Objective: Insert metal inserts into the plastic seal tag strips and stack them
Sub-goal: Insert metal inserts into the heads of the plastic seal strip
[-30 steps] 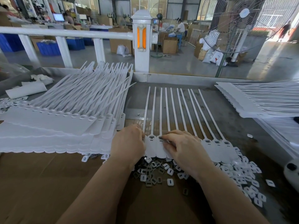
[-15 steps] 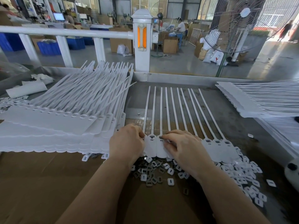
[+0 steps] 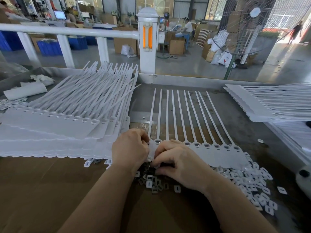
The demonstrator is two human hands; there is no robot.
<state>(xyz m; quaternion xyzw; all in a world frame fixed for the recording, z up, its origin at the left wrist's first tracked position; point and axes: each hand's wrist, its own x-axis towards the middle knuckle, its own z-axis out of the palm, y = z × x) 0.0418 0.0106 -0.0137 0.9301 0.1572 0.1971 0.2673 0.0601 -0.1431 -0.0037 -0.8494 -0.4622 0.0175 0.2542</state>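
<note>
A white seal tag strip lies flat in front of me, its thin tails pointing away. Dark metal inserts sit in most of its head slots. My left hand grips the strip's left end with curled fingers. My right hand is curled over the strip's near edge, its fingertips pinching a piece at the top of the loose pile of metal inserts. The hands hide the two or three leftmost tag heads.
A tall stack of finished strips lies to the left, touching my left hand's side. Another strip stack sits at the far right. White plastic caps spread to the right of the inserts. Brown cardboard covers the near table.
My right hand has drawn back from the tag heads toward me, down onto the insert pile. My left hand has stayed on the strip's left end.
</note>
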